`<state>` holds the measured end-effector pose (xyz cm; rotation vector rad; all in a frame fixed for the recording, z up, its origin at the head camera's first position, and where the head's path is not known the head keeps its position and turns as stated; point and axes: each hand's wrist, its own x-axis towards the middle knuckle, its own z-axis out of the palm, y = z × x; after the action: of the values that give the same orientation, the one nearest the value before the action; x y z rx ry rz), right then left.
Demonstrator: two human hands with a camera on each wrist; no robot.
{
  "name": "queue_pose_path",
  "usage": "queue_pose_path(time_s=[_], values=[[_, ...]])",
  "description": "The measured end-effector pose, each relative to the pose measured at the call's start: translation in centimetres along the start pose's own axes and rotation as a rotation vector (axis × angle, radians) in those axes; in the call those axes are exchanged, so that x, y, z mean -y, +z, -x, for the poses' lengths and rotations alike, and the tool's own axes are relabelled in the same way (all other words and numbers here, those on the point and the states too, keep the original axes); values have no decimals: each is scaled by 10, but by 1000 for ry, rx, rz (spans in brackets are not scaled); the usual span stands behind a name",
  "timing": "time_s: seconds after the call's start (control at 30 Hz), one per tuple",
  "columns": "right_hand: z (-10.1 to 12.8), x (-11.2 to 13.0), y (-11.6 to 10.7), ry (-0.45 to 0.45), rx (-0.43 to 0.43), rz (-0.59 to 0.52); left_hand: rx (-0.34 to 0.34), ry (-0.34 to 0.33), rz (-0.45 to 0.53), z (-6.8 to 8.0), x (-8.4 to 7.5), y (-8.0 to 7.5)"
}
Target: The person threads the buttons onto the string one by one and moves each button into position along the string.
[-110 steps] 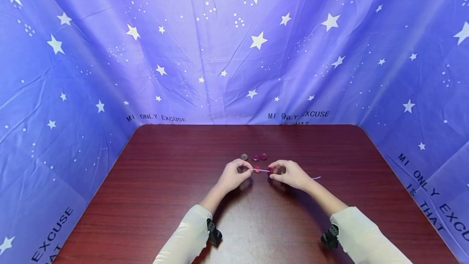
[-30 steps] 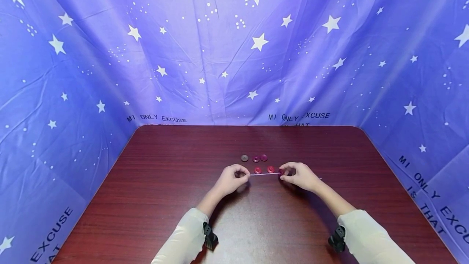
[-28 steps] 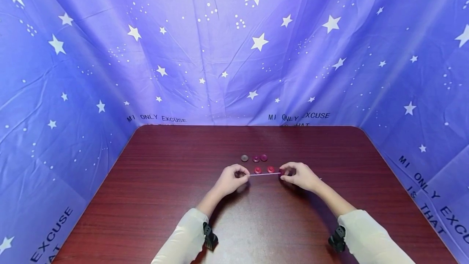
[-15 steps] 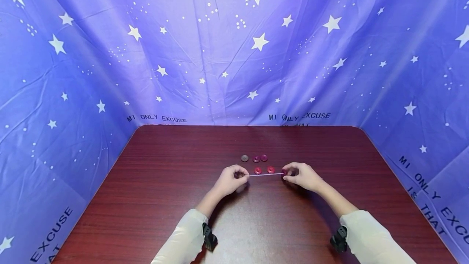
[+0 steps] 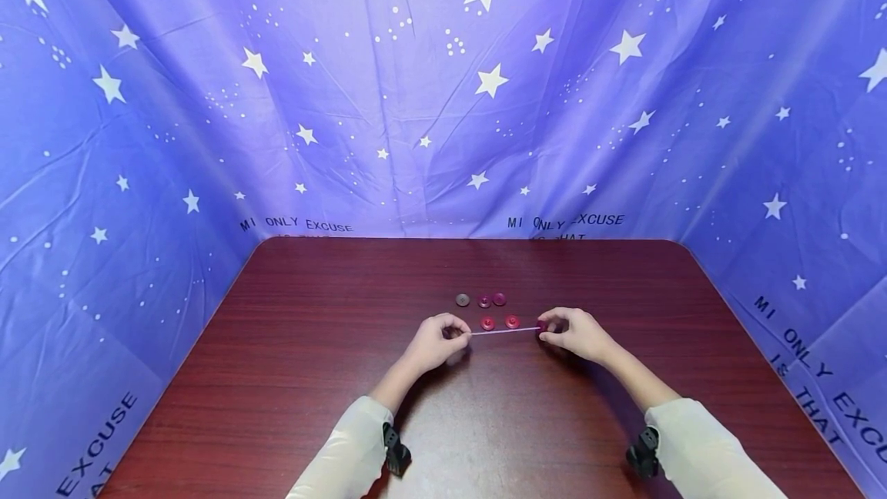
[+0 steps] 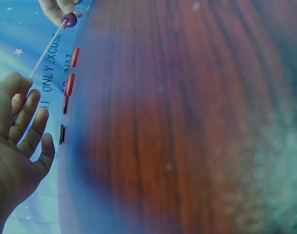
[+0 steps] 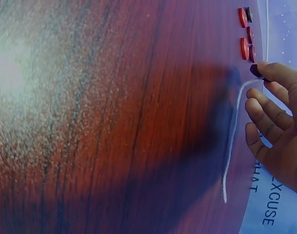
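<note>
Between my two hands a pale string (image 5: 504,331) is stretched taut. My left hand (image 5: 438,340) pinches its left end between thumb and forefinger. My right hand (image 5: 577,332) pinches a dark red button (image 6: 69,20) that the string runs through. Past the button, the string's tail (image 7: 231,131) hangs down beside the right hand in the right wrist view. Just behind the taut string lie two bright red buttons (image 5: 488,323). Farther back sit a grey-brown button (image 5: 462,299) and two purplish-red buttons (image 5: 499,299), side by side.
All the loose buttons lie on a dark red wood-grain table (image 5: 333,314). A purple-blue curtain (image 5: 416,98) with white stars and lettering surrounds its back and sides. Black wrist cameras (image 5: 396,449) are strapped over the pale sleeves (image 5: 346,445).
The right hand has moved right with the dark red button, lengthening the string between the hands. The left hand has shifted slightly left and nearer. A second bright red button has come into sight.
</note>
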<state>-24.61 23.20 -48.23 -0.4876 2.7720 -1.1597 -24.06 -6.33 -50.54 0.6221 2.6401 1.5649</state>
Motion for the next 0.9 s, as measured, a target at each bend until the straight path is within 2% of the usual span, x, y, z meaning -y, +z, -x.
queue_pose_path(time_s=[0.9], values=[[4,-10,-10,24,-22,20,11,-24,6,2,0,-1]])
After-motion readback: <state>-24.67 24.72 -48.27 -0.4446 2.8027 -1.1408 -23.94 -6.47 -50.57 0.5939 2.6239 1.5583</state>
